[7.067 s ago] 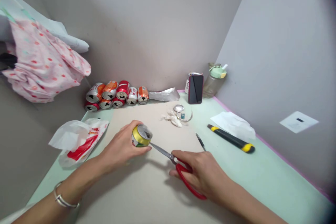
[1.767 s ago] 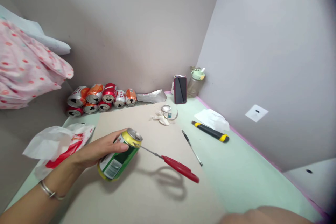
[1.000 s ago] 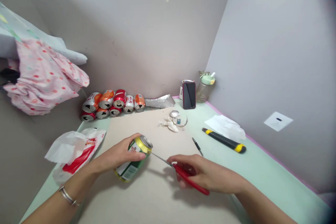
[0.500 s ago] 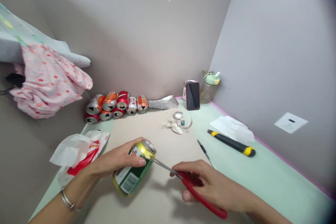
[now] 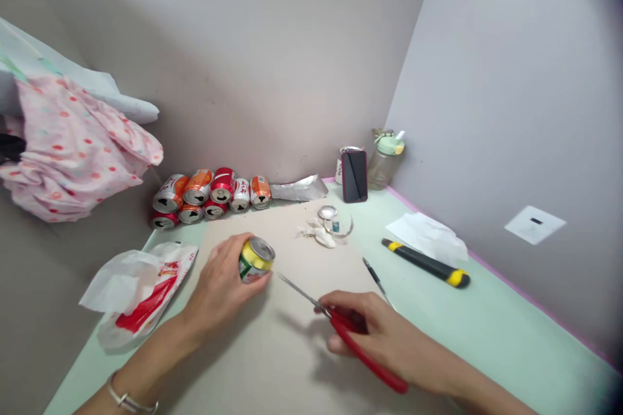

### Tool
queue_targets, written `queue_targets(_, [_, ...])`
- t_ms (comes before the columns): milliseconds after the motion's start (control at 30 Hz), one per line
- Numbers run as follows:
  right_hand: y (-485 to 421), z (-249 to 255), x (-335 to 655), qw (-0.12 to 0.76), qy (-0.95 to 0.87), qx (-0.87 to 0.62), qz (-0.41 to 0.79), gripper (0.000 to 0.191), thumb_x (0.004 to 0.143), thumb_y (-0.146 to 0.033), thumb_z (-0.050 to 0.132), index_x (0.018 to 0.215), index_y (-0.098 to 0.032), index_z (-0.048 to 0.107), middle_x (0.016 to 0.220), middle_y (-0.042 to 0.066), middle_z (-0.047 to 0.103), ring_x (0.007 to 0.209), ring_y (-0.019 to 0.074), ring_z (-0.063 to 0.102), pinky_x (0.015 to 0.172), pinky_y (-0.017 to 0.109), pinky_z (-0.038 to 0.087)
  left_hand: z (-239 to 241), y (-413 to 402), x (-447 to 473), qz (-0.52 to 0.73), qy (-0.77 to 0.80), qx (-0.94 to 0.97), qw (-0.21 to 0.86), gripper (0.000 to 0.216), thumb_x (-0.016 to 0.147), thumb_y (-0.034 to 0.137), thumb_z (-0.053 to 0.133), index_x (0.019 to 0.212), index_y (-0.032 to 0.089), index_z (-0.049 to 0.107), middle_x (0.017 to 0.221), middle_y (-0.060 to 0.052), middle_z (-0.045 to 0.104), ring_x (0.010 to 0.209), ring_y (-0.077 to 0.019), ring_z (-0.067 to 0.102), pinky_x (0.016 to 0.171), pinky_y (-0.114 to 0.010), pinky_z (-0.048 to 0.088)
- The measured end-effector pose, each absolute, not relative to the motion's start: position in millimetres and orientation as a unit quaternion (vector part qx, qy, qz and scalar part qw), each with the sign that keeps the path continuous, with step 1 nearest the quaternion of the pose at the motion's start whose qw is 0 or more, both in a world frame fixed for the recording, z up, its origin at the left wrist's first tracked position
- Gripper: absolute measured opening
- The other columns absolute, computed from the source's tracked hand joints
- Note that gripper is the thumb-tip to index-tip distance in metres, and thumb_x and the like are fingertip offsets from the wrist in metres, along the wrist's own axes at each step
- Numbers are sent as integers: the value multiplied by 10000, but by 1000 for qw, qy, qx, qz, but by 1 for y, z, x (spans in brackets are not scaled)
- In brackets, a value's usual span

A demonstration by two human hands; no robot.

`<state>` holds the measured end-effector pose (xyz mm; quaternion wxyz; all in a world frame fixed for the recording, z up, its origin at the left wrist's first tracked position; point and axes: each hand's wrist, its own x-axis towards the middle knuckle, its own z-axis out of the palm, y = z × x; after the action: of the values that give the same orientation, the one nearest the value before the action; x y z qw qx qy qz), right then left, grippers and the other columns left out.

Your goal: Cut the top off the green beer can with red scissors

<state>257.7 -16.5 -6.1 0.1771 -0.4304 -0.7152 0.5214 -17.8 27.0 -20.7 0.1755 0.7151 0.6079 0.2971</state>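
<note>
Here, left hand (image 5: 219, 280) in a curl around a can (image 5: 256, 260), right hand (image 5: 387, 334) around red-handled scissors (image 5: 363, 355)

The left hand (image 5: 217, 279) covers much of the yellow-topped can (image 5: 254, 264), and the right hand (image 5: 377, 324) covers part of the scissors (image 5: 357, 351). A phone (image 5: 354, 176) hides most of the container (image 5: 339, 170) behind it. The left edge cuts off the pink cloth (image 5: 80, 149); lettering on the bag (image 5: 153, 301) is too blurred to read.

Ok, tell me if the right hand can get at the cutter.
Probably, though the right hand would likely have to put down the scissors first; nothing lies over the cutter, off to its right.
</note>
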Motion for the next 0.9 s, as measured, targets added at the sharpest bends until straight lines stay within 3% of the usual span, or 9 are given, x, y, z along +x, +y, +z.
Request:
queue_targets(67, [-16,0,263,169,-689,-388,588,302,858,-422,682,1078,-215,674,712,-47,507,626,109,427,584,201,355,-16,29,-22,325,632,686,157,538,762,393,725,1211,209,494,1214,-118,610,1164,-354,540,1012,-459,389])
queue_targets(133, [-16,5,267,185,-692,-399,573,297,837,-374,712,1090,-223,674,763,-40,539,686,120,461,635,202,377,-7,27,-24,317,621,648,306,520,825,450,679,1250,251,458,1106,-62,631,992,-287,613,891,-403,468])
queue_targets(200, [-17,8,268,198,-707,-432,523,273,823,-338,737,1064,-230,671,830,-33,579,755,136,487,680,206,388,0,23,-24,310,563,629,436,551,830,470,692,1277,268,441,1092,-37,622,946,-242,610,847,-345,484])
queue_targets(333, [-19,8,265,176,-739,-456,464,277,787,-394,791,970,-236,658,814,-51,574,743,135,472,663,204,376,1,17,-23,299,478,602,565,556,820,470,726,1266,246,482,1042,-26,617,939,-215,585,812,-291,462])
queue_targets(600, [-21,3,262,159,-756,-467,429,356,775,-542,786,922,-252,640,746,-79,532,693,115,448,640,195,359,0,18,-26,280,450,606,593,619,792,488,759,1295,252,484,1080,-16,599,948,-197,548,812,-268,422])
queue_targets(900, [-19,3,262,149,-765,-456,430,323,794,-483,787,846,-240,580,715,-91,487,668,102,397,608,177,337,6,18,-22,253,457,646,556,598,755,480,766,1244,246,513,1050,-6,591,951,-207,537,826,-277,412])
